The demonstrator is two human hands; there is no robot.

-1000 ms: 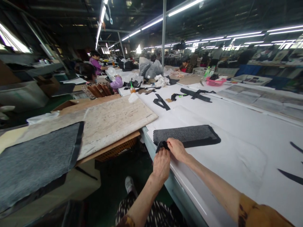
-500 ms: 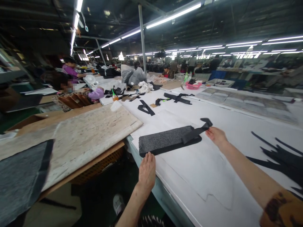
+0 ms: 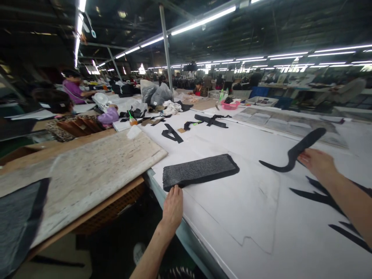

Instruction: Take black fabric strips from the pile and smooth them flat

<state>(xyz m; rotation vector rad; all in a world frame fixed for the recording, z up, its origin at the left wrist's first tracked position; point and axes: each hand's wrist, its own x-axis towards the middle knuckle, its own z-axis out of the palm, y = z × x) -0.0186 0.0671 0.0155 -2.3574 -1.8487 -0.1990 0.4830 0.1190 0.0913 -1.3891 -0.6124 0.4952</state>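
Observation:
A dark grey fabric piece [image 3: 200, 170] with black edging lies flat on the white-covered table [image 3: 232, 209]. At its near left corner my left hand [image 3: 173, 205] has its fingers together on the black edge, the tips partly hidden. Off to the right, my right hand [image 3: 318, 162] pinches a curved black fabric strip [image 3: 303, 149] above the table, its thin tail reaching left. Beneath and beside my right forearm are several pointed black strips [image 3: 322, 197], partly covered by the arm.
Black scraps [image 3: 213, 121] lie farther back, near a pink basket [image 3: 230, 104] and grey plastic bags [image 3: 159, 93]. On the left stands a stained board table [image 3: 101, 170] with a grey cloth [image 3: 21, 217]. Two co-workers [image 3: 72, 87] sit beyond it.
My right hand has moved right, carrying the black strip off the grey fabric piece, and the strip now hangs free above the table. My left hand stays at the piece's corner.

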